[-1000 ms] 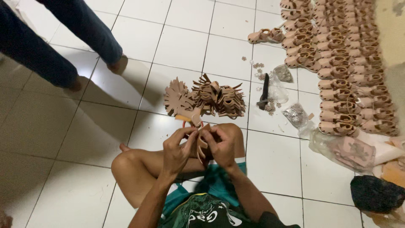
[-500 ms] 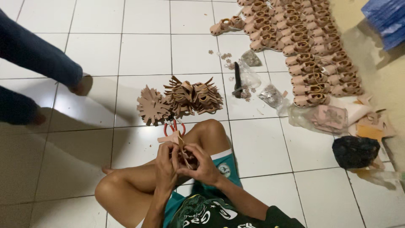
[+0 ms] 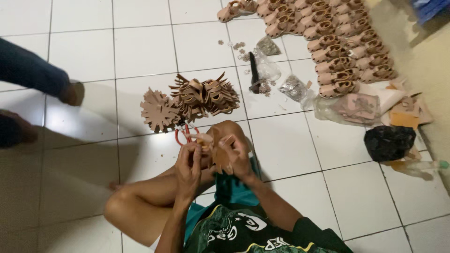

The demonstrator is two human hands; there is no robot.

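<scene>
1. Person sits on white tile floor [image 3: 140,47], one knee up, both hands raised in front of chest; head view looks down on them.
2. Left hand [image 3: 188,165]: fingers curled shut round a brown sandal strap piece [image 3: 216,152], pinching it at its near edge; red-handled scissors [image 3: 183,133] poke out just past this hand's fingertips, loops showing; can't tell whether the hand actually holds them or they only sit behind it.
3. Right hand [image 3: 238,157]: closed on the same brown strap piece from the other side, thumb & fingers pressed to it; the two hands touch or nearly touch around it.
4. Strap piece sits between both hands, above the raised knee, off the floor.
5. Just beyond hands, on floor: pile of brown cut straps [image 3: 204,96], spiky & tangled; beside it, to the camera's left, a flat fan of brown pieces [image 3: 158,111], touching the pile.
6. Further out: black tool [image 3: 254,72] lying by clear plastic bags [image 3: 293,86] w/ small bits inside; rows of brown sandals [image 3: 337,42] along the upper right.
7. Right edge: black plastic bag [image 3: 389,142] near scraps of card.
8. Left edge: another person's legs in dark trousers [image 3: 33,75], feet on tiles, well apart from the hands.
</scene>
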